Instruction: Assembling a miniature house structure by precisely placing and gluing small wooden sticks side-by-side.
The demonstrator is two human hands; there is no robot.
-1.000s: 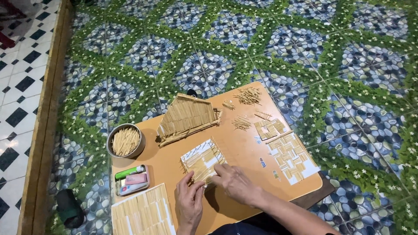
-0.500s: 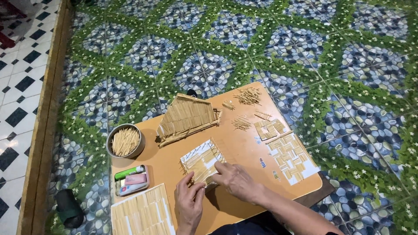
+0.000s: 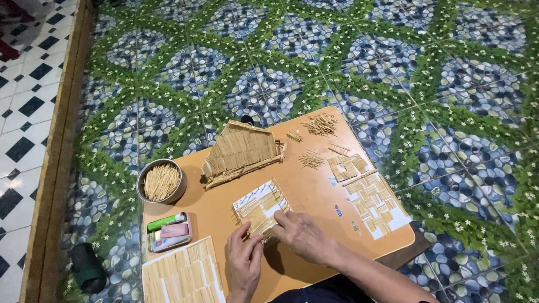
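A small white panel partly covered with toothpicks [image 3: 260, 204] lies in the middle of an orange board [image 3: 314, 185]. My left hand [image 3: 243, 262] touches its near left corner with the fingertips pinched together. My right hand [image 3: 303, 234] rests on the panel's near right edge, fingers pressing down. Whether a toothpick is between the fingers is too small to tell. Behind the panel stands a toothpick house roof piece [image 3: 242, 152].
A round tin full of toothpicks [image 3: 162, 182] sits at the board's left. A small tray with a green tube [image 3: 170, 231] and a finished stick panel [image 3: 183, 276] lie near left. Another stick sheet [image 3: 375, 203] and loose toothpick piles [image 3: 320, 123] are to the right. A dark object [image 3: 88, 266] lies on the patterned floor.
Both hands stay on the panel's near edge with only slight finger shifts; the view has drifted a little.
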